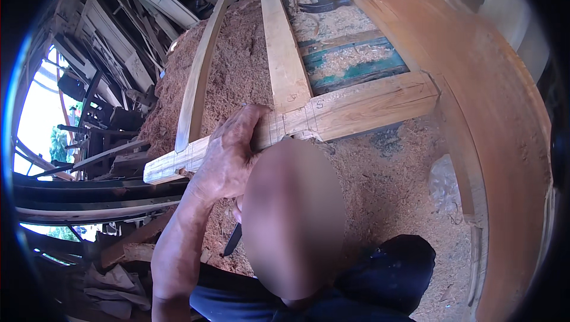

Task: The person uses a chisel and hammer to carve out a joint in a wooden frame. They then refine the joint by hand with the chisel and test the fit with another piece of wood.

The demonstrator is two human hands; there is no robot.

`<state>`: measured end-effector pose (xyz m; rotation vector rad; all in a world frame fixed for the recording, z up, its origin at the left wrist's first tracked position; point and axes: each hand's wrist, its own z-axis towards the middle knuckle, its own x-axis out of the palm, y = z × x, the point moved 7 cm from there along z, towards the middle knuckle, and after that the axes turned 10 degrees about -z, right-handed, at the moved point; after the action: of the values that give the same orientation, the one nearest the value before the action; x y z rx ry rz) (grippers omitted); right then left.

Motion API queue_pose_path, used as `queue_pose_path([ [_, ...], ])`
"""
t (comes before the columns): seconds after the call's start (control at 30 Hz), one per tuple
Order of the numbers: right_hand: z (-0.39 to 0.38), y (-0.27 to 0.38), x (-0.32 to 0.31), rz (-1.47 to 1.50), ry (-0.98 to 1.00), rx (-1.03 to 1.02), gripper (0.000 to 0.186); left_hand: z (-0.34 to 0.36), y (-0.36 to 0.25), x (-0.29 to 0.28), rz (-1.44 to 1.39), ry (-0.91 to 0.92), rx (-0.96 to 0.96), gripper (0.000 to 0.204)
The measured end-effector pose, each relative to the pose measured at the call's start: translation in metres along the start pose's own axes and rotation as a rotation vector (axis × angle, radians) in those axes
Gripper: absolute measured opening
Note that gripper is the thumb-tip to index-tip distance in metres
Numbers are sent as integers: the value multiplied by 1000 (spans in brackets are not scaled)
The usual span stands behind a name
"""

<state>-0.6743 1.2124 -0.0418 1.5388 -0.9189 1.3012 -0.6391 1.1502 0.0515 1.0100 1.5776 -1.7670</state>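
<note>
My left hand (225,159) is wrapped over a pale wooden rail (374,105), its fingers reaching toward the far edge. Beside the hand, an upright wooden slat (285,73) meets the rail, and pencil lines mark the wood around that joint. A second, slightly curved slat (202,78) joins the rail further left. Just below the left hand pokes out a dark, narrow blade-like piece (233,240); what it belongs to is hidden. A blurred oval covers the middle of the view, and my right hand cannot be made out behind it.
A claw hammer (325,4) lies among shavings beyond the rail. Heaped sawdust (237,43) spreads behind the slats. On the right curves a large brown wooden panel (504,114), with a clear plastic bag (444,182) near it. Scrap boards (113,43) lean at the left.
</note>
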Motion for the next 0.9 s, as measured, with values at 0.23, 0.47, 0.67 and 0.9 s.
queue_pose_path([
  [0.23, 1, -3, -9, 111, 29, -155, 46, 1, 4, -1, -94, -38, 21, 63],
  [0.47, -13, 59, -68, -196, -449, -600, 53, -8, -15, 10, 355, -299, 345, 57],
  [0.67, -19, 82, -67, -484, -437, -722, 44, -11, -19, 14, 414, -364, 358, 51],
  [0.9, -20, 88, -69, -546, -427, -698, 40, -4, -17, 15, 378, -304, 173, 58],
])
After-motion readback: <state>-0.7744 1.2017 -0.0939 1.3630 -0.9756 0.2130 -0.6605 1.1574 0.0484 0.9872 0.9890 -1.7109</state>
